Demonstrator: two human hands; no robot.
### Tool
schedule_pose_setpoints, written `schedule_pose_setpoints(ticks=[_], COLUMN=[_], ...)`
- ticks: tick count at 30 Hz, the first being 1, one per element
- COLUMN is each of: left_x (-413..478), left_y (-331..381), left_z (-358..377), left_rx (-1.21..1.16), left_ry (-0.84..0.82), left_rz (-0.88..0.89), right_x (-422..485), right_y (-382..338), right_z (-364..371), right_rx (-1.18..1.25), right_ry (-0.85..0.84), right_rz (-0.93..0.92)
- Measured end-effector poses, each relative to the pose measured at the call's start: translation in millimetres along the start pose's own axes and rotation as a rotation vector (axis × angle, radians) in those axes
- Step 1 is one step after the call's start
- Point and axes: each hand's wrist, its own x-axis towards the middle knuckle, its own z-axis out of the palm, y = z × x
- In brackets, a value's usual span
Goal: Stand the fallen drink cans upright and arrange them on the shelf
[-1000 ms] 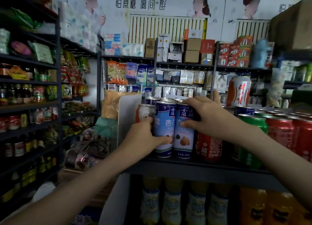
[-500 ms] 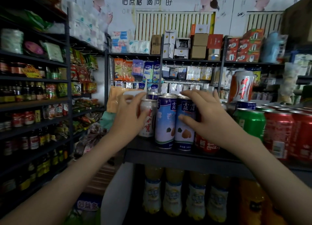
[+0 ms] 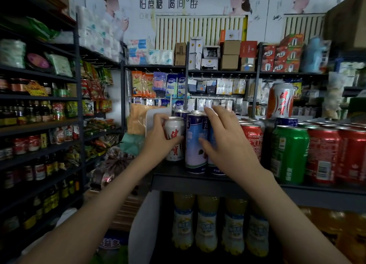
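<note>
My left hand [image 3: 158,142] grips a white can with red characters [image 3: 174,137], upright at the left end of the dark shelf [image 3: 190,182]. Right beside it stand two tall blue cans [image 3: 196,144]. My right hand [image 3: 223,142] is spread in front of the right blue can, fingers straight, thumb near the left one; whether it touches them I cannot tell. Further right stand a red cola can [image 3: 252,139], a green can [image 3: 289,154] and red cans [image 3: 324,156]. Another white and red can [image 3: 281,101] stands upright on top of the back row.
A white divider panel [image 3: 156,115] stands just left of the cans at the shelf end. Yellow drink bottles [image 3: 206,230] fill the shelf below. Dark racks of bottles and snacks [image 3: 39,125] line the aisle on the left. Boxes and hanging packets fill the back shelves.
My left hand left the blue cans, reached back for the white can and brought it forward beside them. My right hand's fingers have straightened and loosened off the blue can.
</note>
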Motion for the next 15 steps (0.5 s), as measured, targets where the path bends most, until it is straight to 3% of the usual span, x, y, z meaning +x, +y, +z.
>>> schedule_pose_setpoints(ticks=[10,15], left_x=[-21.0,-33.2], left_y=[23.5,80.6], left_z=[-49.5,-66.2], left_rx=[-0.172,-0.288], left_ry=[0.249,0.249], left_rz=[0.092,0.276], right_x=[4.6,7.0], right_y=[2.7,-4.7], right_z=[-2.6,-28.6], right_rx=[-0.043,0.269], right_ry=[-0.026,-0.015], right_rz=[0.023,0.118])
